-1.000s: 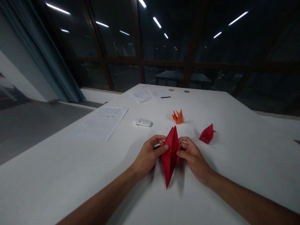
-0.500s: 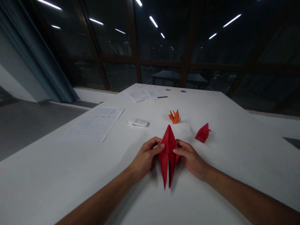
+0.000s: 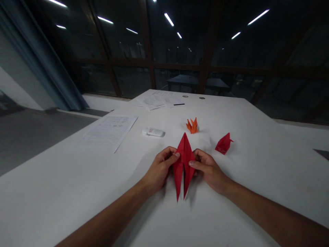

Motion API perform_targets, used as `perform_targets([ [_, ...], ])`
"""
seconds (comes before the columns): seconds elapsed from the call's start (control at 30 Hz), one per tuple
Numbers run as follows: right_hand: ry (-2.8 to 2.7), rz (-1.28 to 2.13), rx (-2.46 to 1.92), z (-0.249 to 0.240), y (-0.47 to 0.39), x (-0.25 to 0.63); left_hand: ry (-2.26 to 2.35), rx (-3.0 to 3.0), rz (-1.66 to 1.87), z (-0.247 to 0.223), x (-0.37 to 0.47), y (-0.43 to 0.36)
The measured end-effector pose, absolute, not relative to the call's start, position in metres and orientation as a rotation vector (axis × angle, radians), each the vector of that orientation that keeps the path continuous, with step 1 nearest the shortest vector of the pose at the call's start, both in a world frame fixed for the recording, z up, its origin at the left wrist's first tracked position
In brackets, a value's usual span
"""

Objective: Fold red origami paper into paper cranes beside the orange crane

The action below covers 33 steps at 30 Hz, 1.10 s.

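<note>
A folded red origami paper (image 3: pixel 184 157), diamond-shaped with a split lower half, is held between both hands over the table. My left hand (image 3: pixel 161 166) pinches its left edge, thumb on the front and fingers behind. On the opposite edge my right hand (image 3: pixel 208 168) grips the same way, its thumb lying on the face of the paper. Two narrow points hang down toward me, a gap between them. Beyond the hands stands a small orange origami figure (image 3: pixel 192 126). A red origami crane (image 3: pixel 223 144) rests to the right of it.
The white table (image 3: pixel 257 164) stretches toward dark windows. A white oblong item with print (image 3: pixel 153 132) lies left of the orange figure. A printed sheet (image 3: pixel 108 133) is on the left, and more papers (image 3: pixel 156 100) lie at the far end. A blue curtain (image 3: pixel 43 58) hangs at left.
The red paper has tilted slightly, its two lower points shifting a little up and left. Both hands keep their hold. The whole view has moved slightly.
</note>
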State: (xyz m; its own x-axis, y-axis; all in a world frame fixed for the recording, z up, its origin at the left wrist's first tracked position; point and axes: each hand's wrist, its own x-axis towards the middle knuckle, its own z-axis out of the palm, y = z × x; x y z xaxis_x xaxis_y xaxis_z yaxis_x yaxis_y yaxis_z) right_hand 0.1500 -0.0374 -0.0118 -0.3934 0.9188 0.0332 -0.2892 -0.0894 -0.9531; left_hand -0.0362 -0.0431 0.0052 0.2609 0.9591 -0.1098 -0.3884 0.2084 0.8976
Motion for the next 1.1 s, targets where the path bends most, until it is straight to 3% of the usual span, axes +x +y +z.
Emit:
perform_targets([
  [0.23, -1.251, 1.414, -0.88, -0.019, -0.035, 0.146, 0.873, 0.996, 1.225, 0.0, -0.041, -0.039],
  [0.47, -1.204, 1.387, -0.943, -0.019, -0.035, 0.145, 0.797, 1.043, 1.191, 0.008, -0.043, -0.042],
  [0.87, -1.292, 1.294, -0.948, -0.018, -0.038, 0.145, 1.169, 1.676, 1.208, 0.003, -0.043, -0.042],
  [1.1, -1.467, 1.13, -1.054, -0.023, -0.041, 0.144, 1.09, 1.389, 1.167, 0.003, -0.042, -0.042],
])
